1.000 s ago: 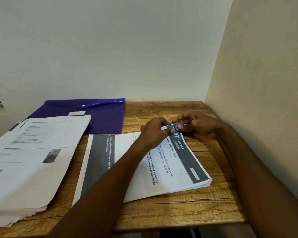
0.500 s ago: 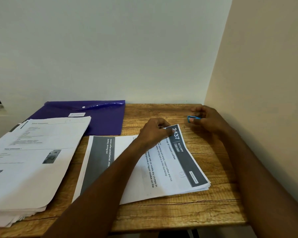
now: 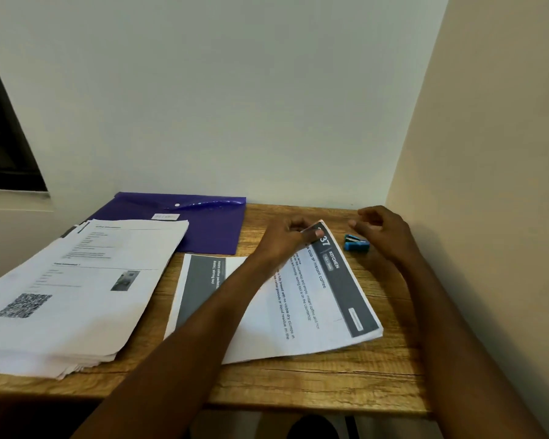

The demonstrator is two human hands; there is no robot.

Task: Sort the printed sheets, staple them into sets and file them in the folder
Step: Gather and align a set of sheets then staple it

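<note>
Wooden table (image 3: 377,369) bears folder (image 3: 210,229), paper stacks (image 3: 76,289), apparently stapler (image 3: 356,243)

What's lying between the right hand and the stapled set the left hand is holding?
In the head view, the small blue stapler lies on the wooden table, between the right hand and the printed set pinched by the left hand.

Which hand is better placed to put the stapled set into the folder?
Probably the left hand: it already pinches the set's corner, nearer the folder. The right hand hangs empty above the stapler.
</note>
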